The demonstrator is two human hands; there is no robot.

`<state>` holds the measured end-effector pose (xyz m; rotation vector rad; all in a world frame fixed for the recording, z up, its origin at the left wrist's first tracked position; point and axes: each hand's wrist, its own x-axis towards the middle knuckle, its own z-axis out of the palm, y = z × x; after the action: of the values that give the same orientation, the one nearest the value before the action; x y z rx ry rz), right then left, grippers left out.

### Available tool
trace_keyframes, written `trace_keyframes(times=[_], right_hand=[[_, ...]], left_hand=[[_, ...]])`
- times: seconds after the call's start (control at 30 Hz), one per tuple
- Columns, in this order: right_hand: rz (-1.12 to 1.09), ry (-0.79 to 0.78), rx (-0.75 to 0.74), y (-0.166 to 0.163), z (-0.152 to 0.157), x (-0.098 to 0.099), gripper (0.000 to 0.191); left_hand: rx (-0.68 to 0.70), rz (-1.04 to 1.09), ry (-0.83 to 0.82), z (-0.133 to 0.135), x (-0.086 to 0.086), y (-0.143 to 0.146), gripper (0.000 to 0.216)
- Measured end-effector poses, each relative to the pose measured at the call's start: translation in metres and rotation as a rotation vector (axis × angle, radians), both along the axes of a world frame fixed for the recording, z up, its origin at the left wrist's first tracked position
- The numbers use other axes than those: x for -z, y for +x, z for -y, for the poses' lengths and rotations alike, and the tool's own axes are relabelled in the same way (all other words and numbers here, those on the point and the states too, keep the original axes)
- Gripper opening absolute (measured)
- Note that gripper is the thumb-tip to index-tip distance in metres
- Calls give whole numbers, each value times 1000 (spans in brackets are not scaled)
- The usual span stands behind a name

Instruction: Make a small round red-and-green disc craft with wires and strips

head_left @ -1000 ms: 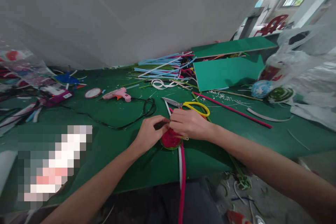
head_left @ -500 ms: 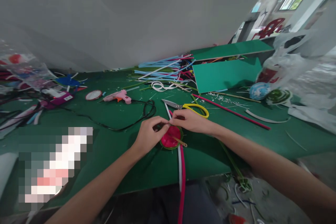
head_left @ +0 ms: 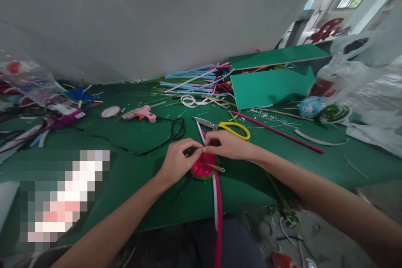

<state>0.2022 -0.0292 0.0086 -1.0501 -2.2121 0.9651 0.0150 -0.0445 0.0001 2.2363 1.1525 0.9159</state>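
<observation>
A round pink disc with a green rim point(head_left: 203, 167) lies on the green table point(head_left: 132, 176) near its front edge. My left hand point(head_left: 179, 160) and my right hand point(head_left: 226, 144) meet over the disc's far edge, fingertips pinched together on it. A thin wooden stick point(head_left: 216, 168) rests across the disc. A pink strip and a white strip point(head_left: 217, 201) run from the disc toward me, over the table edge.
Yellow-handled scissors point(head_left: 229, 125) lie just behind my hands. A pink glue gun point(head_left: 141, 113) with a black cord point(head_left: 176, 132) sits to the left. Coloured strips point(head_left: 194, 81) pile at the back, green foam sheets point(head_left: 270, 88) and plastic bags point(head_left: 361, 75) to the right.
My right hand has slid back off the disc, uncovering its pink face and the stick. Both hands stay pinched at its far edge.
</observation>
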Motion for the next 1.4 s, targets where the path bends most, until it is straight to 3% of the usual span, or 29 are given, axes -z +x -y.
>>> trace_keyframes(times=[0.43,1.0,1.4], right_hand=[[23,43,40,5,4,-4,4],[-46,149,133,-3,10,5,9],[-85,149,146,-3,9,6,6]], left_hand=[[-45,63,-28,0,-4,-1,18],[-4,114,-171,-4,-1,-3,17],[-56,50,-28,-2,-2,-3,16]])
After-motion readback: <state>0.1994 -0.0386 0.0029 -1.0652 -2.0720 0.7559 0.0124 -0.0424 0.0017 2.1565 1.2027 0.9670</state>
